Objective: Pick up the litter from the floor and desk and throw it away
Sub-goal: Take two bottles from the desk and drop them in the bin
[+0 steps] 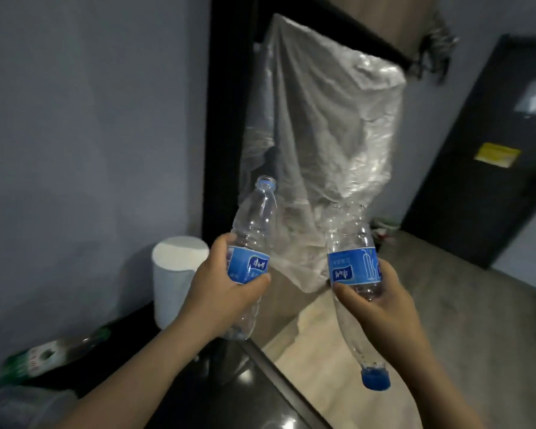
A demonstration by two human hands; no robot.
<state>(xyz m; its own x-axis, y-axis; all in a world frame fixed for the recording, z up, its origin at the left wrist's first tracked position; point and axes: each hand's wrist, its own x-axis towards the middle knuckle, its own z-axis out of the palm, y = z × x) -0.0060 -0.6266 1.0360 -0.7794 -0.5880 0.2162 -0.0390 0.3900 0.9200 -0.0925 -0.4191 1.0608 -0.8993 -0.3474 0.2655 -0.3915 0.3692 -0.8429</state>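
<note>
Fig.: L hand & R hand each grasp an empty bottle before hanging clear bag; bottles collected, not yet binned.

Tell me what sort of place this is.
Probably a small office or dorm room: a dark glossy desk holding a white paper roll, a black door, and a clear plastic rubbish bag hung up.

A: Both bottles are clear plastic?
B: Yes. The left-hand bottle has a blue label with white script and a blue neck ring; the right-hand bottle has the same blue label and a bright blue cap.
A: And the bag?
B: The bag is translucent, whitish-grey. The paper roll is white, the desk glossy black, the wall grey-blue.
</note>
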